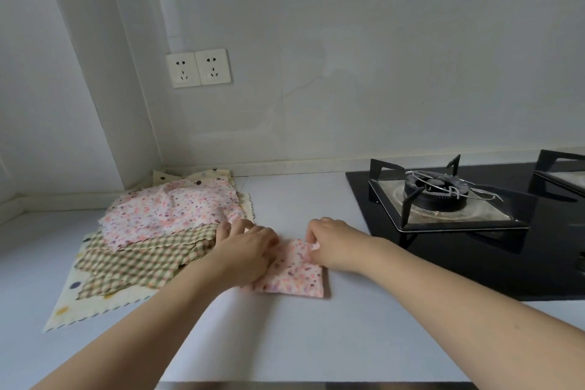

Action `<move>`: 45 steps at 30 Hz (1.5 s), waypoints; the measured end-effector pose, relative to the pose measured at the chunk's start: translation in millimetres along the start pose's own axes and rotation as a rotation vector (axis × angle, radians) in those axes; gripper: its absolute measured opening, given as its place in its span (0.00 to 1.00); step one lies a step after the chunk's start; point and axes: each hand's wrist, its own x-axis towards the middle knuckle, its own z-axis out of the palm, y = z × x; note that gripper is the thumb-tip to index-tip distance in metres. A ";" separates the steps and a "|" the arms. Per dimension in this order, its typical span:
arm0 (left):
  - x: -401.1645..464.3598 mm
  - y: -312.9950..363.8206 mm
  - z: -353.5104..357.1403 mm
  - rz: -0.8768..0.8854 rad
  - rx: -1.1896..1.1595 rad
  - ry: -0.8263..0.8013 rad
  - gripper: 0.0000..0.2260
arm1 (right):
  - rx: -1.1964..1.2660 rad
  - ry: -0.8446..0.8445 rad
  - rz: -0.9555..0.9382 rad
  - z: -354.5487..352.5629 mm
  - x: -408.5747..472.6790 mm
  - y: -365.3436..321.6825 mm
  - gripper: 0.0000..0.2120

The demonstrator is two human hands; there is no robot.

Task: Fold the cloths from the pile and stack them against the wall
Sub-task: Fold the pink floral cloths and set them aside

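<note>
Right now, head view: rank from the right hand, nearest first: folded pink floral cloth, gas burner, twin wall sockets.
1. Folded pink floral cloth: pinched by the right hand, on the counter.
2. Black gas burner: to the right, on the hob.
3. White twin wall sockets: up on the back wall, left.

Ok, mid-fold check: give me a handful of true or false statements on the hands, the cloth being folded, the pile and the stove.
1. Both hands are on the folded pink speckled cloth. True: the left hand and right hand rest on it.
2. The cloth pile lies to the right of the stove. False: it lies at the left, in the corner; the gas stove is at the right.
3. A pot stands on the burner. False: the burner holds no pot.
4. A green checked cloth is in the pile. True.
5. Two wall sockets sit above the pile. True.
</note>
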 end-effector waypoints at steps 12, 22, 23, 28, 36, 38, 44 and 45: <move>29.0 23.6 -52.7 -0.017 0.063 -0.357 0.18 | 0.226 -0.218 0.179 -22.3 11.9 -8.1 0.08; -7.2 67.0 -111.8 0.078 -0.117 -0.128 0.12 | 0.206 -0.050 0.055 -94.1 -76.0 11.2 0.12; -6.6 73.4 -118.5 0.083 -0.137 -0.102 0.13 | 0.204 -0.029 0.063 -101.5 -81.8 17.2 0.12; 24.0 102.9 -130.4 0.108 -0.173 -0.106 0.15 | 0.275 0.042 0.114 -122.8 -82.9 56.1 0.10; 131.2 146.3 -150.2 0.106 -0.314 -0.254 0.10 | 0.443 -0.014 0.282 -180.7 -36.6 129.1 0.12; 156.5 161.7 -170.2 0.121 -0.321 -0.262 0.06 | 0.470 -0.049 0.329 -205.5 -32.5 145.4 0.18; 213.7 232.0 -224.9 0.266 -0.288 -0.378 0.07 | 0.436 -0.048 0.469 -275.8 -52.5 199.9 0.24; 219.2 249.4 -231.3 0.296 -0.254 -0.390 0.08 | 0.444 -0.039 0.496 -285.4 -59.9 212.0 0.25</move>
